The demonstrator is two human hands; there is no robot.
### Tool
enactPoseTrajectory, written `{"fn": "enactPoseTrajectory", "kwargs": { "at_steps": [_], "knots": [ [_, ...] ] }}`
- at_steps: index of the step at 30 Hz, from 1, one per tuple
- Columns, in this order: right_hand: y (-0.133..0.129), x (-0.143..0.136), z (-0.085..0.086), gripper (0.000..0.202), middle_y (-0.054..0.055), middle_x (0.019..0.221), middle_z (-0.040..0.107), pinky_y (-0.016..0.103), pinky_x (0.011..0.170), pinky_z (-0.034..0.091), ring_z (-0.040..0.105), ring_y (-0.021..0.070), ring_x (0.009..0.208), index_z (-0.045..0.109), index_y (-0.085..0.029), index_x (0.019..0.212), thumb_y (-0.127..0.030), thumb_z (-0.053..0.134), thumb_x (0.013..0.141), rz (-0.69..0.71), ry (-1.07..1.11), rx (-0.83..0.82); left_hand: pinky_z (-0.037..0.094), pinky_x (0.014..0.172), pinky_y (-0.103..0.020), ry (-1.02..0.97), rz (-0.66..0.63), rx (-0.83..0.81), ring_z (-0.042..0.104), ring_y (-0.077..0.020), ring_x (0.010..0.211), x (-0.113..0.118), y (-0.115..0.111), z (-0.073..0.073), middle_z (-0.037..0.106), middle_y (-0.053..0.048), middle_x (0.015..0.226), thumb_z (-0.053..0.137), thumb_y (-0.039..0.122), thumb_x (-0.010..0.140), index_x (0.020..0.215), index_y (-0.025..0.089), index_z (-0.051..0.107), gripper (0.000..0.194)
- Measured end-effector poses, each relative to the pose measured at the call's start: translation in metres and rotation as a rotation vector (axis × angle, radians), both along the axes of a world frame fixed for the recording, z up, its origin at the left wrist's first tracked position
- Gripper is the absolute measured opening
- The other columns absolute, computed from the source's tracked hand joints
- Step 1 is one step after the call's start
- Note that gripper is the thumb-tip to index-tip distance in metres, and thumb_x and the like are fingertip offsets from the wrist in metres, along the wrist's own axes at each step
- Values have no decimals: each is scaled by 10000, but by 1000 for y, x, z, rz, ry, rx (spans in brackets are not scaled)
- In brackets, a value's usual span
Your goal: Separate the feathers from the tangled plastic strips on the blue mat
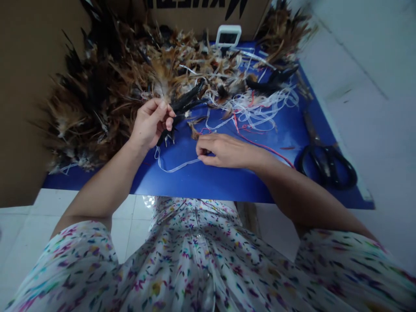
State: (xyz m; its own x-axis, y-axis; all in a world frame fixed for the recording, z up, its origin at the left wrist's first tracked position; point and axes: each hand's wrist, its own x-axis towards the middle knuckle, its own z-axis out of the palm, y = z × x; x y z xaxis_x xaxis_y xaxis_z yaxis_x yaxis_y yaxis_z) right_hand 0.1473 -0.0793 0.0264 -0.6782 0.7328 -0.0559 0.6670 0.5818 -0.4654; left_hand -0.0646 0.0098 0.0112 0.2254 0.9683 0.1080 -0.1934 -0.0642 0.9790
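Note:
My left hand point(151, 123) pinches the base of a light brown feather bunch point(164, 80) between thumb and fingertips, its fluffy tips pointing away from me. Lower and to the right, my right hand point(224, 150) is closed just above the blue tabletop point(182, 184). A thin white ribbon point(177, 168) curves from below my left hand to the right fingertips, which appear to grip its end. Black feathers point(188, 97) lie just beyond the left fingers. One small brown feather point(194, 131) rests beside the right knuckles.
A large heap of brown feathers point(120, 82) covers the table's left and back. Tangled white ribbon point(260, 108) and a red cord point(264, 147) lie right of centre. Black-handled scissors point(328, 167) rest at the right edge. Behind stand a white-framed device point(228, 36) and a cardboard box point(195, 19).

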Motion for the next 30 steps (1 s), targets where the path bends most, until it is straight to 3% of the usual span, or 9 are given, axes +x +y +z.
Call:
{"fn": "enactPoseTrajectory", "kwargs": {
  "at_steps": [3,6,15,21,30],
  "knots": [
    [-2,-7,-3,80,103,1009,638,322,847,390,556,212,945,619,-156,954,-215,580,918,38,-37,47,459,452,-153,33,-61,-21,535,-37,446,1,1,-7,639,34,652,713,410,865,723,171,539,327],
    [-3,-10,-1,125,93,909,634,321,843,387,550,202,899,615,-152,857,-142,511,925,93,-99,17,464,457,-153,55,-98,-48,539,-40,454,0,5,-14,640,31,656,723,391,856,722,170,537,319],
    [-1,13,19,52,1,743,622,255,660,364,520,110,659,620,-168,726,-149,586,760,91,-45,-308,507,513,-172,139,-2,-37,567,-53,486,-8,20,-21,638,25,658,698,367,877,745,176,567,267],
    [1,27,34,63,2,758,660,263,716,440,573,123,718,638,-178,731,-216,604,767,158,104,-526,504,512,-160,117,4,-60,553,-43,479,-9,22,-19,634,30,652,692,351,884,736,177,547,271],
    [0,53,53,255,24,795,637,235,727,454,568,94,740,603,-164,733,-367,690,860,308,436,-546,475,488,-139,80,26,-121,539,-36,472,-9,22,-17,630,34,625,686,300,890,712,172,529,270]
  ]
}}
